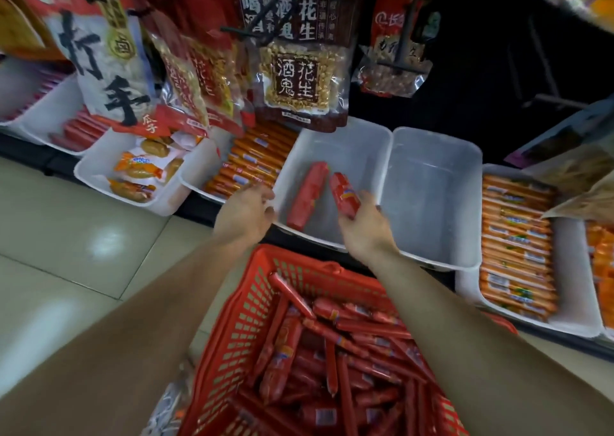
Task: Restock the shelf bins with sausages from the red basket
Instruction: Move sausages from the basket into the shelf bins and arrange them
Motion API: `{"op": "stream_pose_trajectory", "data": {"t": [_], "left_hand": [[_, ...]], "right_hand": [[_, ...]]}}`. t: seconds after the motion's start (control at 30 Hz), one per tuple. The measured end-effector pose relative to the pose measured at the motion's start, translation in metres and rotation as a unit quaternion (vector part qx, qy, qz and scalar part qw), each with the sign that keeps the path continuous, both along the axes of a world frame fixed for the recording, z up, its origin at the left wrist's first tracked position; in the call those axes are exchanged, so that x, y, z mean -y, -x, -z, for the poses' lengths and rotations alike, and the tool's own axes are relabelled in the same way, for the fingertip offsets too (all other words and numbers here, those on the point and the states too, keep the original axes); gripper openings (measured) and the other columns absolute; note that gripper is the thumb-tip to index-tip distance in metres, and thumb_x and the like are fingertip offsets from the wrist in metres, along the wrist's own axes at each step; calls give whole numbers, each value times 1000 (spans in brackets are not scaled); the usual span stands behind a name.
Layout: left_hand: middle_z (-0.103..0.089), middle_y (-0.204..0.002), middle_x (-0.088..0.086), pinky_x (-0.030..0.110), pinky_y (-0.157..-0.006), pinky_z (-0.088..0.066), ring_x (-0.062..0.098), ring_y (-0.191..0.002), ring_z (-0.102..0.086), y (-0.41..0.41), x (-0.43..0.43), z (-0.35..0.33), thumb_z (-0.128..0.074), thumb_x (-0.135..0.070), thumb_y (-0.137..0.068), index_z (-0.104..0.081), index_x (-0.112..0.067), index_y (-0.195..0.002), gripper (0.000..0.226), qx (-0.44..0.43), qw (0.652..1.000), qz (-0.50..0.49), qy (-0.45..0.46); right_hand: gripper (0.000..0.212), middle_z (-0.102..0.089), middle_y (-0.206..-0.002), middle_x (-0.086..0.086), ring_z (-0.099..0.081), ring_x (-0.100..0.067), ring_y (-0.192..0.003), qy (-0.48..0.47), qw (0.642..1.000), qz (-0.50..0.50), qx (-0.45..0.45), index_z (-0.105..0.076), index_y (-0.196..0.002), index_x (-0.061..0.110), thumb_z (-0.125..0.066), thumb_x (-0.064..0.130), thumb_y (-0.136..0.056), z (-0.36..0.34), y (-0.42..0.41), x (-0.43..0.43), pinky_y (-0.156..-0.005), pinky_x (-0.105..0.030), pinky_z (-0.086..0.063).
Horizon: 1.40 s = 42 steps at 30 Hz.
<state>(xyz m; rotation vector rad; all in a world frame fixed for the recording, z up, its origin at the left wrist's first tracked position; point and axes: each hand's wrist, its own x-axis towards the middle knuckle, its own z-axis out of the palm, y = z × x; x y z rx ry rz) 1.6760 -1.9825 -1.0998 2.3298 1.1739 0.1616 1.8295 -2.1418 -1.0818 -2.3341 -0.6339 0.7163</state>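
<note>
- Here, the right hand grips one fat red sausage, fingers curled round its lower end, just above the near right part of the middle bin.
- The left hand holds nothing; its fingers are loosely spread at the middle bin's left rim, and I cannot tell whether it touches it.
- A second red sausage already lies inside the middle bin, slanting along its left side.
- The step reads as laying the held sausage down. It is best set parallel to the one lying there and close against it, so rows pack neatly from the left wall across.
- The red basket, the supply, sits directly below the middle bin, nearest the person, heaped with red sausages; most of the task looks undone.
- Right of the middle bin, touching it, stands an empty bin, likely the next to fill.
- Left of the middle bin are stacked orange sausages; more orange sausages lie well to its right.
- Peanut packets hang over the middle bin's far edge and could snag a hand reaching deep.
</note>
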Motion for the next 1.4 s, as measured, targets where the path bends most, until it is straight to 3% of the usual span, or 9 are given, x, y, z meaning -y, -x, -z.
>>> {"op": "stream_pose_trajectory", "data": {"t": [0.1, 0.17, 0.27, 0.43, 0.63, 0.73, 1.0, 1.13, 1.4], "left_hand": [[-67, -111, 3, 38, -85, -52, 24, -100, -64, 24, -5, 5, -68, -19, -87, -70, -17, -106, 19, -7, 1000, -20, 19], [-69, -110, 0, 37, -86, -53, 22, -100, -64, 32, -3, 4, -67, -19, -87, -70, -18, -103, 16, 8, 998, -45, 35], [-69, -111, -3, 33, -90, -51, 18, -101, -63, 34, 11, -3, -65, -18, -88, -71, -18, -108, 21, 23, 998, -41, 47], [-67, -117, 3, 34, -93, -51, 20, -104, -64, 34, 52, -22, -64, -23, -89, -69, -17, -114, 26, 3, 999, 1, 53], [-65, -107, 4, 32, -91, -46, 24, -101, -63, 55, 130, -36, -66, -23, -84, -69, -20, -103, 20, -17, 998, 62, 28], [-65, -109, 3, 34, -90, -49, 26, -104, -62, 75, 166, -19, -65, -29, -85, -68, -22, -105, 22, -69, 993, 68, 63], [-53, -129, 12, 43, -102, -45, 34, -120, -54, 110, 225, 49, -67, -39, -82, -52, -17, -131, 57, -214, 959, 56, 176], [-43, -141, 11, 46, -109, -38, 35, -130, -44, 112, 225, 72, -68, -41, -82, -42, -18, -142, 70, -238, 955, 51, 170], [-33, -147, 18, 46, -114, -33, 39, -136, -36, 104, 226, 98, -74, -38, -81, -18, -10, -153, 95, -258, 957, 45, 121]], "right_hand": [[47, -48, -132, -27, -52, -47, -119, 30, 999, 27, 5, -40, -135, 8, -55, 28, -96, 13, 3, -37, -99, -46, -44], [54, -43, -137, -26, -47, -47, -123, 77, 997, -19, 10, -37, -141, 10, -54, 33, -96, 22, 6, -45, -105, -48, -41], [51, -43, -140, -20, -44, -44, -126, 114, 989, -89, 40, -45, -140, 12, -53, 30, -93, 21, 16, -31, -105, -46, -40], [39, -50, -131, -14, -53, -39, -119, 64, 992, -93, 53, -61, -126, 14, -56, 20, -88, 1, 30, 27, -102, -42, -44], [34, -58, -119, -10, -58, -34, -112, -4, 991, -83, 107, -66, -116, 16, -59, 15, -83, -15, 54, 117, -100, -39, -46], [32, -58, -117, -7, -58, -32, -109, 4, 990, -92, 107, -65, -114, 16, -61, 14, -83, 2, 70, 164, -96, -40, -48], [44, -61, -131, -13, -58, -31, -120, 210, 960, -145, -118, -58, -129, 17, -60, 32, -89, 96, 103, 231, -97, -33, -45], [49, -56, -133, -15, -56, -36, -122, 218, 955, -147, -137, -54, -132, 13, -57, 37, -89, 117, 121, 229, -97, -40, -47], [63, -44, -147, -12, -38, -37, -136, 235, 955, -161, -80, -43, -146, 18, -57, 47, -92, 137, 128, 203, -107, -48, -40]]}}
